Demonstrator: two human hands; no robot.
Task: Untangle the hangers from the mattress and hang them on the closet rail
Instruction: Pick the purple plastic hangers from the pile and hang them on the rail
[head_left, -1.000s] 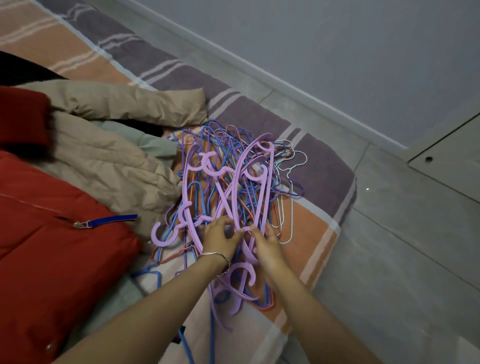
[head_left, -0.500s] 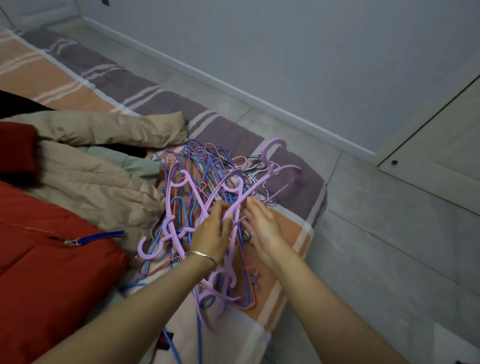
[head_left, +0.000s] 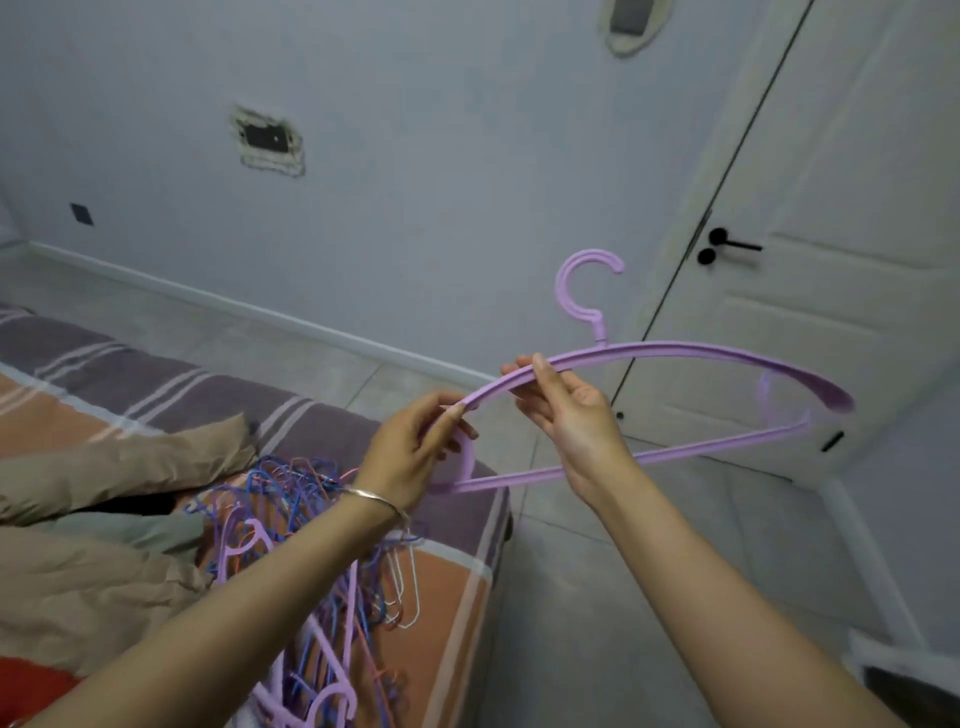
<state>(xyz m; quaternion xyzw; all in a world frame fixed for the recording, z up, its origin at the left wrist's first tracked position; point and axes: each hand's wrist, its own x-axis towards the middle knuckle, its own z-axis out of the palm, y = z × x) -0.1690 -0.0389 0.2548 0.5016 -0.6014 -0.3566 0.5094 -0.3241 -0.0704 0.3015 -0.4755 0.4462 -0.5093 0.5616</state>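
Above the mattress (head_left: 447, 603) edge, the left hand (head_left: 410, 457) pinched the lilac hanger (head_left: 701, 349) at its left end while the right hand (head_left: 576, 421) grasped its upper arm.

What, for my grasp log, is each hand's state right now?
Left hand: closed, pinching the purple hanger near one end.
Right hand: closed, fingers curled round the same hanger's top bar.
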